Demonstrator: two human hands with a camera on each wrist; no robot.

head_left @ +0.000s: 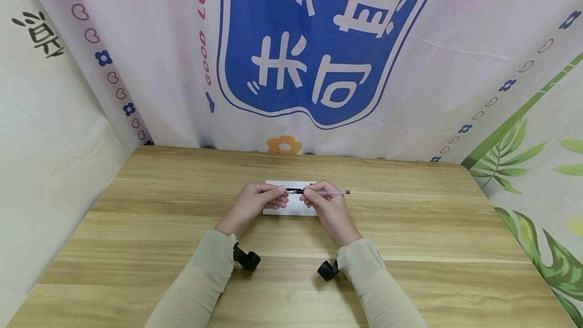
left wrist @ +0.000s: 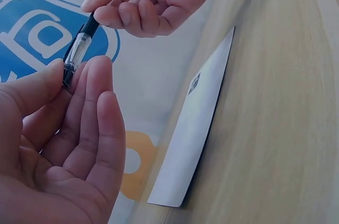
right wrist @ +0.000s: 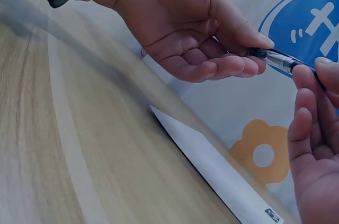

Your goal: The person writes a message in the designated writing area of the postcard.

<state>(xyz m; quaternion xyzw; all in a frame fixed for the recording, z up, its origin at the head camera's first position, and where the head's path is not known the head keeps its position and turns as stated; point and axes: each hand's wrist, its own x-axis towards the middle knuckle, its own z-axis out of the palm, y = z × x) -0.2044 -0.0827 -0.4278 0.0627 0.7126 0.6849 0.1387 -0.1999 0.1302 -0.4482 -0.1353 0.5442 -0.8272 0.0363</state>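
A pen [head_left: 296, 191] with a clear cap and a black clip is held level between both hands above the white pad. My left hand [head_left: 255, 204] pinches its capped end between thumb and forefinger, the other fingers loosely bent. With thumb and forefinger my right hand [head_left: 330, 206] grips the pen beside the cap. The pale barrel sticks out to the right past that hand, ending in a dark tip. In the left wrist view the clear cap [left wrist: 79, 49] spans the gap between the two hands. The right wrist view shows the same cap [right wrist: 279, 60] from the other side.
Beneath the hands a thin white rectangular pad [head_left: 291, 209] lies on the wooden table [head_left: 182, 176], a small dark print [left wrist: 194, 83] near one end. Behind the table hangs a printed cloth [head_left: 173, 65]. Black wrist cameras [head_left: 248, 260] sit at both cuffs.
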